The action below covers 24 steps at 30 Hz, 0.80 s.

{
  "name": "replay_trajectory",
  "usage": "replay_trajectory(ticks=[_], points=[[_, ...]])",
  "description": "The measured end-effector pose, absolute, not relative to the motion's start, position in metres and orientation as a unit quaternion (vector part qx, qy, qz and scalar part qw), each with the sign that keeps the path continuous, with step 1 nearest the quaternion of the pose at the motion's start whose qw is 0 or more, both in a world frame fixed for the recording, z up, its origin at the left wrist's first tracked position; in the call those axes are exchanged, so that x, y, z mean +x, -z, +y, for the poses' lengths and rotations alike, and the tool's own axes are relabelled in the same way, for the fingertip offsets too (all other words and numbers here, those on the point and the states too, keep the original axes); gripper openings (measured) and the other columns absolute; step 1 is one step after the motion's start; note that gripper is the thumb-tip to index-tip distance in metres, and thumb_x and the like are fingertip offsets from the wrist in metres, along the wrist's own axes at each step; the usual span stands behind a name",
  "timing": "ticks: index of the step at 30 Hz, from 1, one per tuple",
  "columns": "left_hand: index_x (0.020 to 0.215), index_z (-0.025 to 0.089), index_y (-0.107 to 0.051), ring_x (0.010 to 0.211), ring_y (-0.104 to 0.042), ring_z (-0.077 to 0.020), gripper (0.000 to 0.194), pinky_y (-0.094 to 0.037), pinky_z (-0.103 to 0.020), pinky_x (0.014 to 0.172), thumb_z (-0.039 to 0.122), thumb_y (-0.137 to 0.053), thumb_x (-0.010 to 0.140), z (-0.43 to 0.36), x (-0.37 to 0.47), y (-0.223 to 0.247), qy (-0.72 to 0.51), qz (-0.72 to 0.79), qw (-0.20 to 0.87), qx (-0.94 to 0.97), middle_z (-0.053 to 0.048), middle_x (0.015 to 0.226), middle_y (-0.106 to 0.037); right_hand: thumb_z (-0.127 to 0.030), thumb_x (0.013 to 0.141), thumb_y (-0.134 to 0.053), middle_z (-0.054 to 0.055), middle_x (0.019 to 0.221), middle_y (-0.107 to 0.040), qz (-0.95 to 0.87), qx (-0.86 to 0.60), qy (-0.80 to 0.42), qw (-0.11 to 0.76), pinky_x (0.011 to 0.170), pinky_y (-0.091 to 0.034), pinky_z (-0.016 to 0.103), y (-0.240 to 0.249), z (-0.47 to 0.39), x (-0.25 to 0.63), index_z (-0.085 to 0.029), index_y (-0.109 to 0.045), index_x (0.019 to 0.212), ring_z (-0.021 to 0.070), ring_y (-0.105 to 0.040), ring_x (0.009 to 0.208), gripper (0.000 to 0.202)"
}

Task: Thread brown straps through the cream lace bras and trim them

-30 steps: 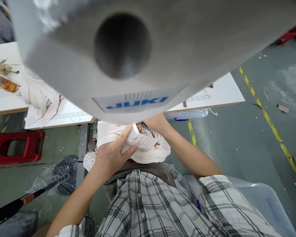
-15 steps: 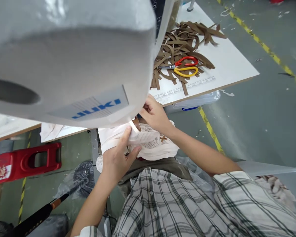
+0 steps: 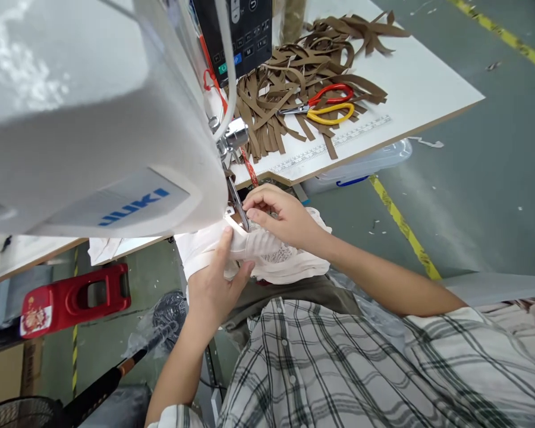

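Observation:
A pale garment (image 3: 289, 261) with a lace panel lies under the head of a white sewing machine (image 3: 93, 137). My left hand (image 3: 214, 282) rests on the garment's left part, index finger stretched out and thumb apart. Above the garment, my right hand (image 3: 280, 217) has its fingers curled and pinched beside a slim metal tool (image 3: 241, 208). The fingertips meet the tool's side, and whether anything else is between them cannot be made out. The needle area is mostly hidden by the machine head.
On the white table (image 3: 428, 89) lie brown strips (image 3: 289, 77), scissors with red and yellow handles (image 3: 334, 104) and a printed ruler (image 3: 330, 148). A dark control panel (image 3: 241, 35) stands behind the machine. A red stool (image 3: 80, 297) is on the floor at left.
The view has shifted, showing more of the control panel and the metal parts beside the machine head. The slim metal tool now shows by my right hand. My left hand stays on the garment.

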<state>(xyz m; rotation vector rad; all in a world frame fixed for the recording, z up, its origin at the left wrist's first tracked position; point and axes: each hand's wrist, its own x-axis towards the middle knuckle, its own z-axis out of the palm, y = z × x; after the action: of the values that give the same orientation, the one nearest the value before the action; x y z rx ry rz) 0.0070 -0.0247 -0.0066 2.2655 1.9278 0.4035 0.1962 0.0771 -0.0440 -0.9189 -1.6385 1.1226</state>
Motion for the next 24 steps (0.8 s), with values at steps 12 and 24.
replay_trajectory(ticks=[12, 24], points=[[0.148, 0.021, -0.044, 0.062, -0.065, -0.0149, 0.065, -0.044, -0.023, 0.054, 0.047, -0.062, 0.091, -0.025, 0.005, 0.006, -0.148, 0.639, 0.083, 0.751, -0.010, 0.105, -0.075, -0.033, 0.090, -0.062, 0.006, 0.107, -0.063, -0.654, -0.375, -0.481, 0.447, 0.076, -0.050, 0.031, 0.044, 0.067, 0.198, -0.020, -0.064, 0.097, 0.0174, -0.062, 0.090, 0.015], [0.159, 0.014, -0.013, 0.120, -0.062, -0.0348, 0.099, -0.056, -0.044, 0.088, 0.056, -0.065, 0.085, -0.026, 0.004, 0.015, -0.205, 0.662, 0.060, 0.718, -0.027, 0.154, -0.038, -0.056, 0.089, -0.062, 0.007, 0.100, -0.066, -0.714, -0.399, -0.386, 0.426, 0.085, -0.047, 0.035, 0.033, 0.060, 0.200, -0.019, -0.064, 0.099, 0.0203, -0.062, 0.090, 0.039]])
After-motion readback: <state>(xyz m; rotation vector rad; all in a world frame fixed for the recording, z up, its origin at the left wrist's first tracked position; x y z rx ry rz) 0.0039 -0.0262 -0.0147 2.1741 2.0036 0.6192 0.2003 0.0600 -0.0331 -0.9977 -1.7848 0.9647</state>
